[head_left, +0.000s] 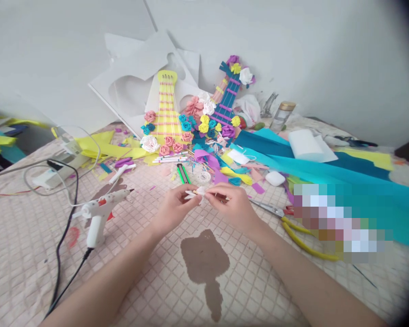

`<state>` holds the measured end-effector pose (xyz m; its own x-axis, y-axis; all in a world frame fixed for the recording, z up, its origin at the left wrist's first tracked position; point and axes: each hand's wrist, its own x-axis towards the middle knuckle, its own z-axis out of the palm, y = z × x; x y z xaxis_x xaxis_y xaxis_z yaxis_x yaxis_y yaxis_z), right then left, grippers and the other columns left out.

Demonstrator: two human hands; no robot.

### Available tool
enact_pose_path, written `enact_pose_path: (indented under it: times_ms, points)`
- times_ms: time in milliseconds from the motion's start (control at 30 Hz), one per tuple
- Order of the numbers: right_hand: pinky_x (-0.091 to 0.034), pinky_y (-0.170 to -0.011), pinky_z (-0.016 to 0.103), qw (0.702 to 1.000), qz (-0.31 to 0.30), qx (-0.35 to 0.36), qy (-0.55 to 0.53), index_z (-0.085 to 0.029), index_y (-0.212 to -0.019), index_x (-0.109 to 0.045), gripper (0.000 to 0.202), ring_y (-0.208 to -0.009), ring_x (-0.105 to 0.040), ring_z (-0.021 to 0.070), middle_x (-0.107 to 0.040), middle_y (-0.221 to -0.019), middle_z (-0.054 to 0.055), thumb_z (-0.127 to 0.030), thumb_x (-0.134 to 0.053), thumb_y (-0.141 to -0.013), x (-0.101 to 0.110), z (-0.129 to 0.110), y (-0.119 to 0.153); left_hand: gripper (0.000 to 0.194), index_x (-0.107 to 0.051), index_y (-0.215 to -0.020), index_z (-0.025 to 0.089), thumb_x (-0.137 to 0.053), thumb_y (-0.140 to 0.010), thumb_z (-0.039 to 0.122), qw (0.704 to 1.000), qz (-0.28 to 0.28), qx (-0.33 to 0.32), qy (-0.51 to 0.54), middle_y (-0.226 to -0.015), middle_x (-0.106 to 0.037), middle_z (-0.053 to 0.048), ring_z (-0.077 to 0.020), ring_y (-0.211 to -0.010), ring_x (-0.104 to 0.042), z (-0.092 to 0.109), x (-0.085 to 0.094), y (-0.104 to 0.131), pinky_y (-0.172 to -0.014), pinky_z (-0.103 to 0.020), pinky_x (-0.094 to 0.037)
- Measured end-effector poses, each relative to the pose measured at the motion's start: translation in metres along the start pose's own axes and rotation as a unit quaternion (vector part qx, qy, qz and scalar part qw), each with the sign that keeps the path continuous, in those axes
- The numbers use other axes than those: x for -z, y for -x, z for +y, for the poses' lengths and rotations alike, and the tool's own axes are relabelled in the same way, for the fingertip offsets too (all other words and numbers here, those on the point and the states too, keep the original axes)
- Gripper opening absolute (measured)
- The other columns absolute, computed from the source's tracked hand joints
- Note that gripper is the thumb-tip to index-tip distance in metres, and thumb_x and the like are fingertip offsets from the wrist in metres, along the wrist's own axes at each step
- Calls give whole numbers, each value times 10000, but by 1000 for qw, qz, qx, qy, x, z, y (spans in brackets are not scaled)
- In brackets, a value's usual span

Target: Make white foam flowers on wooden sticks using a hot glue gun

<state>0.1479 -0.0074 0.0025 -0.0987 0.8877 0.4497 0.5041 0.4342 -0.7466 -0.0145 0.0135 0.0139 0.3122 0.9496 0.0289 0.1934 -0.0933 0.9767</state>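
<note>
Near the middle of the table, my left hand (pixel 177 206) pinches a small piece of white paper (pixel 202 190), which looks like a petal or small strip. From the other side, the fingertips of my right hand (pixel 230 204) are closed on the same paper. What looks like a thin stick shows among the right fingers; its full shape is hidden. Just beyond my hands lies a green utility knife (pixel 183 173). Scissors (pixel 269 208) rest to the right of my right hand. A white hot glue gun (pixel 102 209) stands off to the left of my left hand.
Two paper guitars, one yellow (pixel 167 104) and one blue (pixel 226 102), lean at the back with paper flowers. Turquoise paper sheets (pixel 327 181) spread rightward. A power strip (pixel 56 170) and black cable (pixel 63 240) lie left. A brown patch (pixel 204 256) marks the tablecloth.
</note>
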Motion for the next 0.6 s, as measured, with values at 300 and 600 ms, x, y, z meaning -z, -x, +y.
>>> enact_pose_path:
  times_ms: [300, 600]
  points:
    - [-395, -512, 233, 993, -47, -97, -38, -146, -697, -696, 242, -553, -533, 125, -654, -638, 28, -318, -544, -777, 3, 10, -5, 300, -617, -1008, 167, -516, -808, 366, 986, 73, -67, -135, -1114, -625, -98, -209, -969, -595, 5, 4, 3, -770, -306, -502]
    - [-343, -454, 226, 990, -56, -115, -56, -134, -669, -685, 292, -485, -435, 104, -569, -549, 8, -374, -541, -754, 4, 17, -5, 234, -509, -1041, 226, -383, -876, 333, 885, 304, -253, -246, -1102, -545, -85, -254, -1078, -502, 17, 44, 95, -927, -451, -399]
